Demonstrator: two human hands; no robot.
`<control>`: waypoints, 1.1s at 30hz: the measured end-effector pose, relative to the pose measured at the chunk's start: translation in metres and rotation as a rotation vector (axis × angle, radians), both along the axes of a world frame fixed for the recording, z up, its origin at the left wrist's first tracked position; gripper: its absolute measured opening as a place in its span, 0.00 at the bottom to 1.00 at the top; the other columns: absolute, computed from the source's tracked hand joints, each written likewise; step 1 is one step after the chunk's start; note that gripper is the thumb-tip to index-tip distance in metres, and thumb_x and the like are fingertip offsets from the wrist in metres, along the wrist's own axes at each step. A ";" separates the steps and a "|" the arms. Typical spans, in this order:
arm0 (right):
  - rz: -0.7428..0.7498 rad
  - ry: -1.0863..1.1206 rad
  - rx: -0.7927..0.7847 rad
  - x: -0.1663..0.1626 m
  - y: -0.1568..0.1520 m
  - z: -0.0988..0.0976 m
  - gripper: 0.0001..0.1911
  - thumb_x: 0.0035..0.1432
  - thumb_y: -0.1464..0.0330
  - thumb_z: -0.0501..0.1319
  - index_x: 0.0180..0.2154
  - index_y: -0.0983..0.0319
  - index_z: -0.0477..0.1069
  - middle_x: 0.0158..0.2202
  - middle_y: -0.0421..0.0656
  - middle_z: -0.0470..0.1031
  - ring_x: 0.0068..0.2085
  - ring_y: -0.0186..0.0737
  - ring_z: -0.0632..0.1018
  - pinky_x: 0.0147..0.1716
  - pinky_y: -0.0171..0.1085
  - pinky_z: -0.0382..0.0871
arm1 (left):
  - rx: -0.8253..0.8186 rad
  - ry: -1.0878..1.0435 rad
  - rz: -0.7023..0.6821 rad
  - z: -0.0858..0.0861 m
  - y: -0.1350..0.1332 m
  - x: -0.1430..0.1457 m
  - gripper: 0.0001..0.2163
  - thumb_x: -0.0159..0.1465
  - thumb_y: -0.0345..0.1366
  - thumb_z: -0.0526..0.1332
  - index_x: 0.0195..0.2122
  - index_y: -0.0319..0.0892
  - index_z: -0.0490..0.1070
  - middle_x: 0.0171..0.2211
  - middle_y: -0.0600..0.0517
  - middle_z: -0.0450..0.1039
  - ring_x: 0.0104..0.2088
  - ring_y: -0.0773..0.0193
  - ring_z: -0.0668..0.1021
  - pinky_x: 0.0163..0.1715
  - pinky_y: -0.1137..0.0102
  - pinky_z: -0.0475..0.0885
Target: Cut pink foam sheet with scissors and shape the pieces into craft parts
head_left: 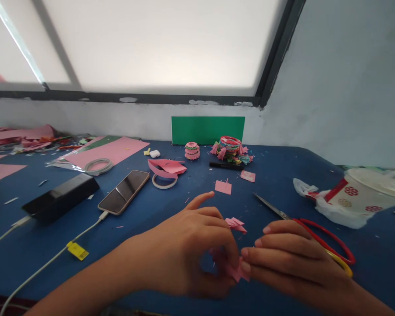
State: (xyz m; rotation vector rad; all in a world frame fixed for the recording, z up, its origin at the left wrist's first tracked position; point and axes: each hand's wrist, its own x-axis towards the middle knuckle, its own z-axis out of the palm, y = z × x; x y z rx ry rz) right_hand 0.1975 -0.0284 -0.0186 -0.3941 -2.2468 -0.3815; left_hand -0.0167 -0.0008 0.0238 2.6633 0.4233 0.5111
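Note:
A folded pink paper piece [241,271] is pinched between the thumb and index finger of my left hand [197,250], whose little finger is raised. My right hand [292,259] closes on the same piece from the right, its fingers pressed together with the tips against the paper; its thumb is mostly hidden. More folded pink paper [236,224] shows just beyond my left fingers, and I cannot tell whether it joins the held piece. Scissors [273,207] with red and yellow handles lie partly behind my right hand.
Beyond my hands are small pink cards [223,187], a black pen [226,166] and round folded-paper models [230,149]. A phone [124,192], black power bank [61,196] and tape roll [164,181] lie left. A patterned cup [358,193] leans at right. A green board [208,130] stands behind.

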 end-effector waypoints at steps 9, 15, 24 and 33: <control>0.006 0.022 -0.020 -0.006 0.004 0.004 0.12 0.62 0.75 0.54 0.31 0.59 0.74 0.29 0.31 0.79 0.33 0.27 0.74 0.45 0.31 0.66 | 0.016 0.006 -0.042 0.000 0.004 -0.003 0.06 0.53 0.28 0.65 0.31 0.44 0.69 0.30 0.60 0.76 0.38 0.68 0.74 0.61 0.57 0.34; 0.050 0.038 -0.110 -0.011 0.007 0.011 0.11 0.61 0.72 0.56 0.28 0.59 0.74 0.28 0.30 0.78 0.32 0.27 0.74 0.43 0.31 0.67 | 0.066 -0.016 -0.040 0.001 0.001 -0.006 0.04 0.56 0.29 0.63 0.32 0.44 0.71 0.31 0.59 0.77 0.37 0.69 0.75 0.61 0.56 0.32; -0.114 0.083 -0.001 -0.010 -0.003 0.006 0.09 0.60 0.73 0.58 0.31 0.55 0.74 0.26 0.28 0.79 0.28 0.27 0.75 0.43 0.30 0.66 | 0.086 -0.076 -0.044 0.003 -0.003 -0.009 0.01 0.58 0.31 0.62 0.32 0.43 0.71 0.30 0.58 0.77 0.36 0.69 0.75 0.62 0.57 0.37; -0.124 0.068 -0.043 -0.001 -0.007 -0.001 0.11 0.63 0.72 0.52 0.37 0.56 0.73 0.34 0.33 0.79 0.33 0.31 0.76 0.43 0.36 0.67 | 0.072 -0.103 -0.017 0.007 -0.005 -0.007 0.02 0.59 0.30 0.62 0.29 0.43 0.70 0.30 0.59 0.77 0.35 0.70 0.75 0.61 0.58 0.44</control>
